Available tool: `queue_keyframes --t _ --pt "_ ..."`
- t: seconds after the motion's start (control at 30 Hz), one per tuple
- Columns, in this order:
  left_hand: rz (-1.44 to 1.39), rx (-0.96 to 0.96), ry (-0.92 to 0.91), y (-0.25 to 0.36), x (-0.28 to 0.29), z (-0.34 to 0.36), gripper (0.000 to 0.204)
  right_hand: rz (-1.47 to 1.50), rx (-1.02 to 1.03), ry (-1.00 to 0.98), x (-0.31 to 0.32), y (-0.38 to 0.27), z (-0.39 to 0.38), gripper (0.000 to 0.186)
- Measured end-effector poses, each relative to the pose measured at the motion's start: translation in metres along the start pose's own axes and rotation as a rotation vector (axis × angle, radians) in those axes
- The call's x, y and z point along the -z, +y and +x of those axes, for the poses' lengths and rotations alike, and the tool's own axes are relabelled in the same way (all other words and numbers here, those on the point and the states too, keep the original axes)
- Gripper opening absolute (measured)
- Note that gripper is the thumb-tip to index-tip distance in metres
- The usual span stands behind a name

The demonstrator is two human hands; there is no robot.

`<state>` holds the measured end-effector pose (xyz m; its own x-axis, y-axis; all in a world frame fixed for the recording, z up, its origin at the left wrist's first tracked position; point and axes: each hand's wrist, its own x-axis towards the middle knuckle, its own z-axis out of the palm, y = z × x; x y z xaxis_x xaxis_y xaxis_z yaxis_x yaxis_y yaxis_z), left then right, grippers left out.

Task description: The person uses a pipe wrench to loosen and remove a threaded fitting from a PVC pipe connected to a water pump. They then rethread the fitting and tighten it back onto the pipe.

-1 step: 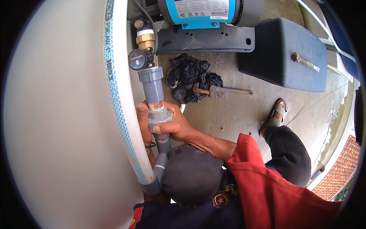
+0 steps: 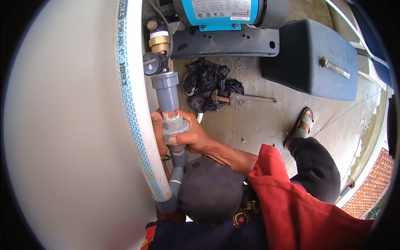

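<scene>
A grey plastic pipe union (image 2: 176, 134) sits in the upright pipe run beside the wall. My right hand (image 2: 193, 134) is closed around it, its thumb across the front. From the other side my left hand (image 2: 159, 132) wraps the same union, partly hidden behind the pipes. Above is a wider grey coupling (image 2: 167, 93), joined to a black round switch (image 2: 153, 63) and a brass fitting (image 2: 159, 42). Below my hands the grey pipe bends and meets an elbow (image 2: 166, 204), which holds a white pipe with blue marks (image 2: 135, 121).
A blue water pump (image 2: 221, 14) stands on a dark metal base (image 2: 223, 43). A rusty pipe wrench (image 2: 243, 98) lies against a crumpled black plastic bag (image 2: 206, 81). A dark plastic cover (image 2: 312, 60) rests on the wet floor; a sandalled foot (image 2: 302, 125) is below it.
The white pipe and its elbow have shifted slightly to the right. The black switch has also moved a little right. Both hands keep their grip on the pipe union.
</scene>
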<state>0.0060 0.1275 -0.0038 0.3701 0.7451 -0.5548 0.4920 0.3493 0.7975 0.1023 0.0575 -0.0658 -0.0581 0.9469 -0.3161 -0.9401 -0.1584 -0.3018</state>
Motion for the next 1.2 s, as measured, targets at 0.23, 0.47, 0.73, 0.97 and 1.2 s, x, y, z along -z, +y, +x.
queue_keyframes --t 0.23,0.47,0.73,0.97,1.2 --pt "-0.214 -0.035 0.034 -0.016 -0.001 0.006 0.076 0.235 -0.054 -0.298 0.019 0.003 0.016 0.083" --pt "-0.362 0.104 0.036 -0.028 -0.005 0.017 0.078 -0.615 -0.126 0.222 -0.028 -0.051 -0.022 0.08" --pt "-0.538 0.07 -0.158 -0.021 -0.009 0.026 0.071 -0.754 0.091 0.301 -0.035 -0.031 -0.008 0.056" --pt "-0.307 -0.027 -0.054 -0.025 -0.008 0.014 0.078 -0.522 0.09 0.203 -0.019 -0.021 -0.006 0.047" --pt "-0.283 -0.112 -0.071 -0.017 0.003 0.012 0.081 -0.288 0.064 0.117 -0.014 -0.021 -0.003 0.052"
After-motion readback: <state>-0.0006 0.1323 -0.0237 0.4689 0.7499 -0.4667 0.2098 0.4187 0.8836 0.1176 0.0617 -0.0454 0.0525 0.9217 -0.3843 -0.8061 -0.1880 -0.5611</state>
